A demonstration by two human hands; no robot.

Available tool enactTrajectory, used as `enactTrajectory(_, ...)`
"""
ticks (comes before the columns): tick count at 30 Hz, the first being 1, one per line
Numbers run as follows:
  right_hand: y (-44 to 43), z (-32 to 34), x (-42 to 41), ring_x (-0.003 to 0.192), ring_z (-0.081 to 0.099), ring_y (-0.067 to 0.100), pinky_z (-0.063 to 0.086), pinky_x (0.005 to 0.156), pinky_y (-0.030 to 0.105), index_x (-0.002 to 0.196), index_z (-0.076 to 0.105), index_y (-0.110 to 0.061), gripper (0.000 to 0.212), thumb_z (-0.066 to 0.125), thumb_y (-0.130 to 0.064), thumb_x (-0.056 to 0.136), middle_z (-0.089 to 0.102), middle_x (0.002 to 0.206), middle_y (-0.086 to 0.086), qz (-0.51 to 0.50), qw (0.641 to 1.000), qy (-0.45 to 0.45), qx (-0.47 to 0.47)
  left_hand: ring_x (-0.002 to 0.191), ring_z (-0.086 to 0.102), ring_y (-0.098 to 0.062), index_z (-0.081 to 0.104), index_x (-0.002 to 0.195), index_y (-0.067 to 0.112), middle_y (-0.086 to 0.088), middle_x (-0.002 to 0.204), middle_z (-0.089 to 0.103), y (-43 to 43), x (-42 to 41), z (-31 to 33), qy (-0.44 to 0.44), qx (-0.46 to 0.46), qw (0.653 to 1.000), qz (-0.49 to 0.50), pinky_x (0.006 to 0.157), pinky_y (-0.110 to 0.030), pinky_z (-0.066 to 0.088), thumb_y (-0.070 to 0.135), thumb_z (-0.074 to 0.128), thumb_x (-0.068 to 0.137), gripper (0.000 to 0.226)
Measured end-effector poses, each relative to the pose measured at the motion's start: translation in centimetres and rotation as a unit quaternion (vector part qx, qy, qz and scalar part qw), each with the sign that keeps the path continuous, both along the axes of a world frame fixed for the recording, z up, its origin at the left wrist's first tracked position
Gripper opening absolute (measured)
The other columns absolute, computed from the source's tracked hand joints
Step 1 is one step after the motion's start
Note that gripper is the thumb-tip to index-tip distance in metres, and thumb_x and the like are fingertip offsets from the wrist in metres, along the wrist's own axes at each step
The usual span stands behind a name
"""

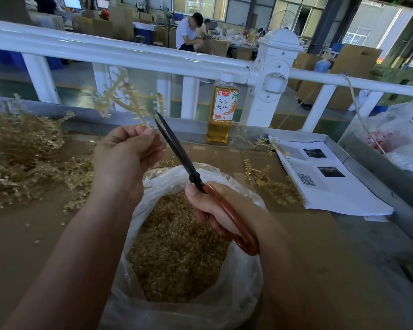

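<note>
Plastic sprig (126,96): held up over bag, stem end pinched betw. thumb + fingers of L hand (126,158). Scissors (177,151): R hand (215,210) clenched round red-brown handles, blades together, tip just beside sprig stem. Below both hands: open clear bag (243,282) w/ small cut bits (177,246). Counter (22,246): sprig pile (22,151) at left, 1 drink bottle (221,110) by white railing (129,53), printed sheets (332,186) at right.

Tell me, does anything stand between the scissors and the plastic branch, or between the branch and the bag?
Nothing visible does. The scissors in the right hand point their tip beside the branch that the left hand pinches; the bag lies open below.
</note>
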State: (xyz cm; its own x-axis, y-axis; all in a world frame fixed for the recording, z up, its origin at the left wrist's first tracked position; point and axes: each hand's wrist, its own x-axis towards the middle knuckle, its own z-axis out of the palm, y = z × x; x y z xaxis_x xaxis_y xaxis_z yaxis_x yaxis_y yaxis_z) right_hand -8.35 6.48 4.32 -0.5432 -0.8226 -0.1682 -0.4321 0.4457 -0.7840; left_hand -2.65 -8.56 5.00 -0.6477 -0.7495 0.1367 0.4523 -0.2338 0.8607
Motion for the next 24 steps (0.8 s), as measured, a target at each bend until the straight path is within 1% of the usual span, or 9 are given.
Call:
enactTrajectory(2, 0.1, 0.1, 0.1, 0.034, 0.045, -0.009, 0.031, 0.053, 0.02, 0.068, 0.044, -0.025, 0.043, 0.032, -0.06, 0.089, 0.05, 0.038, -0.021, 0.009, 1.0, 0.001, 0.01, 0.053, 0.064, -0.008, 0.051, 0.07, 0.013, 0.004, 0.053, 0.065, -0.1, 0.0, -0.1, -0.005, -0.002, 1.0, 0.007, 0.053, -0.018, 0.052, 0.0, 0.056, 0.087, 0.022)
enactTrajectory(7, 0.2, 0.5, 0.2, 0.033, 0.043, -0.009, 0.028, 0.053, 0.019, 0.065, 0.042, -0.025, 0.044, 0.03, -0.058, 0.091, 0.048, 0.036, -0.02, 0.017, 1.0, 0.008, 0.016, 0.053, 0.064, -0.008, 0.054, 0.071, 0.012, 0.005, 0.054, 0.065, -0.3, 0.0, -0.1, -0.023, -0.016, 1.0, 0.008, 0.051, -0.016, 0.05, 0.003, 0.061, 0.083, 0.017)
enactTrajectory(10, 0.1, 0.4, 0.2, 0.033, 0.044, -0.009, 0.03, 0.054, 0.019, 0.068, 0.042, -0.03, 0.038, 0.031, -0.058, 0.091, 0.049, 0.038, -0.021, 0.011, 1.0, 0.009, 0.018, 0.053, 0.064, -0.007, 0.057, 0.068, 0.013, 0.006, 0.053, 0.065, -0.1, -0.1, 0.0, -0.037, -0.022, 0.999, 0.003, 0.052, -0.016, 0.05, 0.003, 0.062, 0.082, 0.018)
enactTrajectory(12, 0.0, 0.4, 0.1, 0.034, 0.044, -0.009, 0.031, 0.054, 0.019, 0.071, 0.044, -0.029, 0.038, 0.032, -0.058, 0.091, 0.051, 0.04, -0.02, 0.0, 1.0, 0.004, 0.015, 0.051, 0.064, -0.007, 0.057, 0.067, 0.013, 0.005, 0.053, 0.066, 0.1, -0.2, 0.0, -0.052, -0.019, 0.998, -0.008, 0.05, -0.015, 0.05, 0.002, 0.06, 0.082, 0.019)
enactTrajectory(15, 0.1, 0.3, -0.1, 0.034, 0.044, -0.009, 0.032, 0.055, 0.019, 0.076, 0.048, -0.026, 0.038, 0.034, -0.059, 0.09, 0.055, 0.054, -0.01, -0.012, 1.0, -0.006, 0.006, 0.05, 0.064, -0.008, 0.058, 0.067, 0.012, 0.002, 0.053, 0.066, 0.5, -0.4, 0.2, -0.075, -0.02, 0.996, -0.032, 0.048, -0.014, 0.049, 0.001, 0.061, 0.079, 0.016)
enactTrajectory(17, 0.0, 0.3, -0.1, 0.034, 0.044, -0.007, 0.034, 0.056, 0.021, 0.078, 0.05, -0.023, 0.04, 0.035, -0.06, 0.089, 0.055, 0.063, -0.007, -0.021, 1.0, -0.016, -0.006, 0.05, 0.064, -0.007, 0.058, 0.068, 0.011, 0.002, 0.053, 0.067, 0.6, -0.4, 0.2, -0.085, -0.015, 0.994, -0.061, 0.047, -0.014, 0.048, 0.002, 0.06, 0.08, 0.016)
enactTrajectory(18, 0.0, 0.2, -0.1, 0.034, 0.044, -0.006, 0.034, 0.055, 0.021, 0.077, 0.05, -0.023, 0.041, 0.036, -0.059, 0.09, 0.055, 0.064, -0.006, -0.024, 0.999, -0.02, -0.013, 0.05, 0.064, -0.007, 0.058, 0.069, 0.011, 0.002, 0.054, 0.067, 0.7, -0.4, 0.2, -0.086, -0.006, 0.993, -0.076, 0.047, -0.014, 0.049, 0.002, 0.058, 0.082, 0.016)
enactTrajectory(21, -0.1, 0.3, -0.1, 0.032, 0.043, -0.003, 0.033, 0.052, 0.021, 0.068, 0.047, -0.025, 0.041, 0.035, -0.056, 0.092, 0.051, 0.057, -0.007, -0.021, 0.999, -0.027, -0.032, 0.052, 0.065, -0.009, 0.059, 0.072, 0.008, 0.0, 0.056, 0.067, 0.7, -0.4, 0.3, -0.084, 0.015, 0.992, -0.098, 0.049, -0.016, 0.051, 0.002, 0.055, 0.084, 0.014)
enactTrajectory(24, 0.0, 0.3, 0.0, 0.033, 0.042, -0.001, 0.034, 0.049, 0.02, 0.067, 0.044, -0.028, 0.038, 0.036, -0.057, 0.091, 0.049, 0.057, -0.007, -0.019, 0.998, -0.039, -0.041, 0.051, 0.064, -0.009, 0.059, 0.072, 0.008, 0.0, 0.056, 0.067, 0.7, -0.3, 0.4, -0.081, 0.018, 0.991, -0.105, 0.049, -0.016, 0.051, 0.002, 0.055, 0.084, 0.013)
